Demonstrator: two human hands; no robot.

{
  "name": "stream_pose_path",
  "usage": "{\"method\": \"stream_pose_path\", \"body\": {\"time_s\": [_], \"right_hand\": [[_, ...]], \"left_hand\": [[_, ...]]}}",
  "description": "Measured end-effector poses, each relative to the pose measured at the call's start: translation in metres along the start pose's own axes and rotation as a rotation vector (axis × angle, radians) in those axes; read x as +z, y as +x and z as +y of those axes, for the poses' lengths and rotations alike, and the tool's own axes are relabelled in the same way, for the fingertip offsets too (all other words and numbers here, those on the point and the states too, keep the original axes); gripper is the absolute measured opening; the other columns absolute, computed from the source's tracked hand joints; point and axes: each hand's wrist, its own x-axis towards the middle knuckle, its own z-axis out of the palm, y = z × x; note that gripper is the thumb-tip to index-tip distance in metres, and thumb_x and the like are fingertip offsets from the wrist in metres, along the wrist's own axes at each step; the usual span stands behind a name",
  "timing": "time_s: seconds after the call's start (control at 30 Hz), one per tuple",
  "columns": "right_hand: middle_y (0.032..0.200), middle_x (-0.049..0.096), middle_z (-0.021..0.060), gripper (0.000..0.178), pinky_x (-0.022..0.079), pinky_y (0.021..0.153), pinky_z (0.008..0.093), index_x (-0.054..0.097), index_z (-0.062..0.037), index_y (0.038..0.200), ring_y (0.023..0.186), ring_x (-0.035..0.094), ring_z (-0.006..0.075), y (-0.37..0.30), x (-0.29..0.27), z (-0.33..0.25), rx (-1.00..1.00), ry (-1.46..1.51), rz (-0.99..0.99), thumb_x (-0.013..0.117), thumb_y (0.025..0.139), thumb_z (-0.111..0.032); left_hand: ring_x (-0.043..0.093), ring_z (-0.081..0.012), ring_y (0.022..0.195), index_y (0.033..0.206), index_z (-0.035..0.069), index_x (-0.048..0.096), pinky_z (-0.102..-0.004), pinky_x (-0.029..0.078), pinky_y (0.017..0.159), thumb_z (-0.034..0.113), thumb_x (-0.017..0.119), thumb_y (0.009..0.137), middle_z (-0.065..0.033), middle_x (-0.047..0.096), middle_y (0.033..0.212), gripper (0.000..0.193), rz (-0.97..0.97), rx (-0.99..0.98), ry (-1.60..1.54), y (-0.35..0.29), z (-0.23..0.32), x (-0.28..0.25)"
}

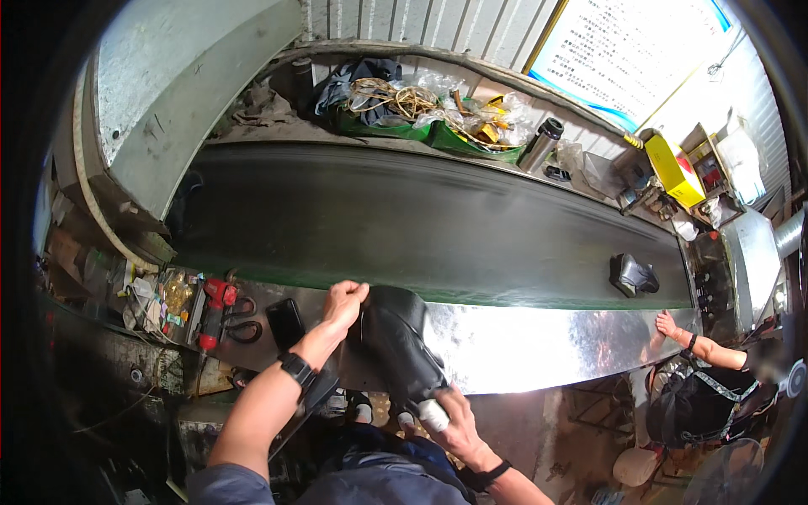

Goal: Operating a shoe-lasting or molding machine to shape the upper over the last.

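My left hand (pixel 343 303) grips the upper edge of a black shoe upper (pixel 397 341) that rests against the shiny metal rim (pixel 539 341) of a dark conveyor belt (pixel 421 219). My right hand (pixel 454 417) is closed on a white, cylinder-shaped tool (pixel 433 414) pressed to the lower end of that black piece. A black watch sits on my left wrist and a dark band on my right. Farther along the belt lies another dark shoe piece (pixel 633 274).
A black phone (pixel 285 322), scissors (pixel 244 320) and a red tool (pixel 215 311) lie on the ledge at left. Another person's hand (pixel 667 324) rests on the rim at right. Behind the belt are bags and rope (pixel 404 99), a metal flask (pixel 541 143) and a yellow box (pixel 673 168).
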Motion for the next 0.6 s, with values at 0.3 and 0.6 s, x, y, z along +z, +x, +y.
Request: {"method": "stream_pose_path", "body": {"time_s": [0.3,0.6], "right_hand": [[0.163,0.011,0.0285,0.117,0.019,0.121,0.0373,0.006,0.0020,0.158,0.152,0.019,0.0318,0.006,0.002,0.010,0.593,0.815,0.037,0.087,0.074,-0.010],[0.157,0.031,0.0267,0.097,0.021,0.121,0.0475,0.020,0.0025,0.156,0.147,0.031,0.0413,-0.045,-0.024,0.038,0.467,0.569,-0.209,0.080,0.080,-0.009]], "left_hand": [[0.068,-0.0379,0.090,0.093,0.002,0.072,-0.0470,0.050,0.083,0.039,0.064,0.093,-0.0196,0.071,0.091,0.038,0.310,0.095,0.312,-0.010,-0.026,0.028],[0.054,-0.0419,0.125,0.135,-0.004,0.049,-0.0469,0.046,0.105,0.061,0.080,0.068,-0.0286,0.054,0.134,0.099,0.066,-0.130,0.523,-0.085,0.015,0.069]]}}
